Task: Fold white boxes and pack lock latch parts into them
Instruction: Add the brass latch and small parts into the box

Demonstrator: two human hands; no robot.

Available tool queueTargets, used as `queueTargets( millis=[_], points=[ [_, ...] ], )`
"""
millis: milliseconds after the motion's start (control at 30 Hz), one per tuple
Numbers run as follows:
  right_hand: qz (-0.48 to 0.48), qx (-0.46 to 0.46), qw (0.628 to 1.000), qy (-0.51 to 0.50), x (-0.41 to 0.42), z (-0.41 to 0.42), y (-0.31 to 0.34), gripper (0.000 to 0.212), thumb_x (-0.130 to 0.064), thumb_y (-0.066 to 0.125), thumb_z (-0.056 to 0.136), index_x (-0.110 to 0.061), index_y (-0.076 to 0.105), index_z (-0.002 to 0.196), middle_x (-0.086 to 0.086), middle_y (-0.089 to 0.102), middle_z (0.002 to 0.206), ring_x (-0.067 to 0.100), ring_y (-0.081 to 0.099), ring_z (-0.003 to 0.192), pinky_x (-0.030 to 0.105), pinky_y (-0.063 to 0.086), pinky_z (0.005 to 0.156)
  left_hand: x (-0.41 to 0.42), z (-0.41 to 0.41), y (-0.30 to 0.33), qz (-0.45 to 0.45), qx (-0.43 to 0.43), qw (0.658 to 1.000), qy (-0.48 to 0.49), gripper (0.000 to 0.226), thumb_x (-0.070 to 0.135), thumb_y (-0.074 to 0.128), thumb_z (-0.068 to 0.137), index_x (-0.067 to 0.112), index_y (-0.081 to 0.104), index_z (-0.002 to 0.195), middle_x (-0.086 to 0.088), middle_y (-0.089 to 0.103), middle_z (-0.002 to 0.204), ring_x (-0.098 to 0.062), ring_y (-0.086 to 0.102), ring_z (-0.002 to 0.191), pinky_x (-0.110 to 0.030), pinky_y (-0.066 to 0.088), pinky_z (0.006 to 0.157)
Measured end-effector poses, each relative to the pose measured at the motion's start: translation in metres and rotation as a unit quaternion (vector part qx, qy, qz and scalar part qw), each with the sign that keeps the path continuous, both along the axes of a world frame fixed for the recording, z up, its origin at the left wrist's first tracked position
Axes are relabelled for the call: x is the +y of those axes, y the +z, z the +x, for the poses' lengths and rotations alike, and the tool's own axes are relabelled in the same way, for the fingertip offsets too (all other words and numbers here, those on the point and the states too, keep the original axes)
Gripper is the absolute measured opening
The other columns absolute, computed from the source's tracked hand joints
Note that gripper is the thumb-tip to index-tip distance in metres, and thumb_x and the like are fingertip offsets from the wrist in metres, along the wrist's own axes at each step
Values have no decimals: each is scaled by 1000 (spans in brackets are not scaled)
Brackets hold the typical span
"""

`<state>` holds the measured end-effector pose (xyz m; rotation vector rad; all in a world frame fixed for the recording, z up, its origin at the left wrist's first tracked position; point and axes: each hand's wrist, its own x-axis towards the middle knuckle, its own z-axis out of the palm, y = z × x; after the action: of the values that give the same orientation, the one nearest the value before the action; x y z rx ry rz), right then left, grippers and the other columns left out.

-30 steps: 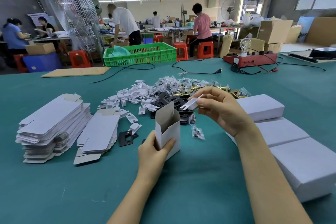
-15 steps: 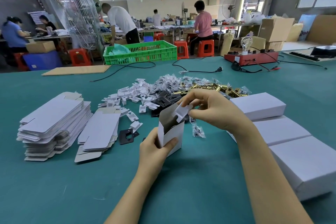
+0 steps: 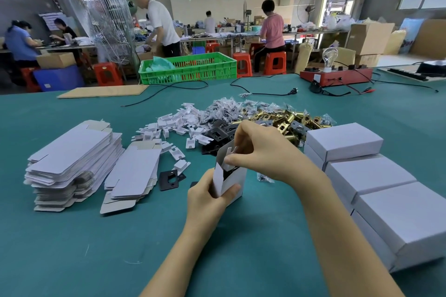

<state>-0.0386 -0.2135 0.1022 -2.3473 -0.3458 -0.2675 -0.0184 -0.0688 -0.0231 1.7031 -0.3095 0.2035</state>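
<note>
My left hand (image 3: 207, 198) grips a small open white box (image 3: 229, 179) standing upright on the green table, with dark parts visible inside it. My right hand (image 3: 260, 152) is at the box's mouth and pinches a small white plastic insert (image 3: 228, 160), its lower part inside the opening. Behind the box lies a heap of parts: white inserts (image 3: 173, 125), black plates (image 3: 217, 137), brass latches (image 3: 284, 118) and small clear bags (image 3: 229, 106). One black plate (image 3: 169, 179) lies alone left of the box.
Two stacks of flat unfolded white boxes (image 3: 72, 159) lie at the left. Closed white boxes (image 3: 366, 176) are stacked along the right. A green crate (image 3: 188, 67), a cardboard sheet (image 3: 103, 91), cables and a red device (image 3: 335, 76) are at the table's far side. People work beyond.
My right hand came down from above the parts heap to the box's mouth and pushed the white insert into the opening. My left hand kept holding the box.
</note>
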Motion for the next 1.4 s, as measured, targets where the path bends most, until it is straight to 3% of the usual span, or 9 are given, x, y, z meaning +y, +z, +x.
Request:
queueTargets(
  millis=[200, 367, 500, 600, 767, 933, 1067, 1200, 1400],
  points=[
    [-4, 11, 1000, -21, -1, -2, 2, 28, -28, 75, 78, -14, 53, 87, 2, 68, 86, 19, 64, 86, 43, 53, 76, 1, 0, 0, 8, 5, 1000, -3, 23, 37, 73, 68, 43, 64, 88, 10, 67, 81, -17, 53, 73, -27, 46, 65],
    [-21, 13, 1000, -12, 6, -1, -1, 25, -27, 74, 79, -15, 53, 85, -3, 66, 83, 15, 63, 83, 39, 53, 74, 2, 0, -1, 8, -6, 1000, 0, 21, 38, 73, 69, 41, 64, 88, -7, 66, 88, -12, 51, 73, -31, 43, 67],
    [-23, 4, 1000, -12, 2, 3, -3, 11, -18, 66, 83, -14, 57, 84, 2, 66, 82, 19, 62, 79, 39, 53, 71, 2, 1, 0, 3, -9, 1000, -2, 23, 33, 73, 69, 50, 64, 82, 16, 63, 71, -2, 47, 62, -13, 38, 56],
    [-18, -7, 1000, -1, -4, 6, -3, 11, -12, 64, 86, -22, 58, 85, -4, 67, 79, 13, 61, 73, 28, 50, 64, 3, 1, -2, -2, -12, 1000, 3, 14, 30, 73, 70, 36, 62, 76, 21, 55, 60, -2, 42, 56, -10, 32, 51],
    [-23, -39, 999, 8, -8, 8, -5, 17, -4, 61, 89, -21, 64, 86, -19, 60, 75, -12, 55, 68, 4, 39, 61, 3, 4, -2, -9, 7, 1000, 2, 20, 32, 74, 68, 33, 66, 86, 18, 68, 77, -9, 56, 69, -21, 45, 61],
    [-52, -82, 995, 18, -10, 7, -1, 15, -4, 59, 89, -18, 65, 87, -9, 61, 82, -3, 54, 74, 9, 39, 64, 5, 6, 1, -24, 25, 999, -33, 28, 28, 73, 70, 42, 68, 94, 7, 72, 93, -17, 63, 86, -30, 51, 75],
    [-73, -92, 992, 35, -2, 7, -1, 13, -4, 61, 88, -15, 68, 88, 1, 61, 87, 9, 53, 77, 17, 40, 68, 5, 7, 4, -45, 36, 997, -55, 32, 24, 73, 70, 48, 69, 92, 13, 73, 93, -6, 63, 83, -17, 50, 72],
    [-102, -79, 991, 45, 4, 9, -3, 13, -3, 59, 89, -12, 68, 91, 3, 58, 90, 12, 49, 79, 24, 40, 71, 5, 9, 3, -64, 54, 995, -60, 25, 23, 74, 70, 35, 67, 90, 1, 70, 90, -12, 59, 81, -27, 47, 74],
    [-55, -70, 996, 11, 1, 6, -4, 14, -6, 55, 88, -18, 63, 86, -6, 63, 69, 2, 50, 57, 16, 37, 52, 5, 8, 4, -73, 46, 994, -67, 33, 22, 74, 71, 43, 71, 95, 6, 74, 98, -9, 65, 87, -21, 52, 75]
  ],
)
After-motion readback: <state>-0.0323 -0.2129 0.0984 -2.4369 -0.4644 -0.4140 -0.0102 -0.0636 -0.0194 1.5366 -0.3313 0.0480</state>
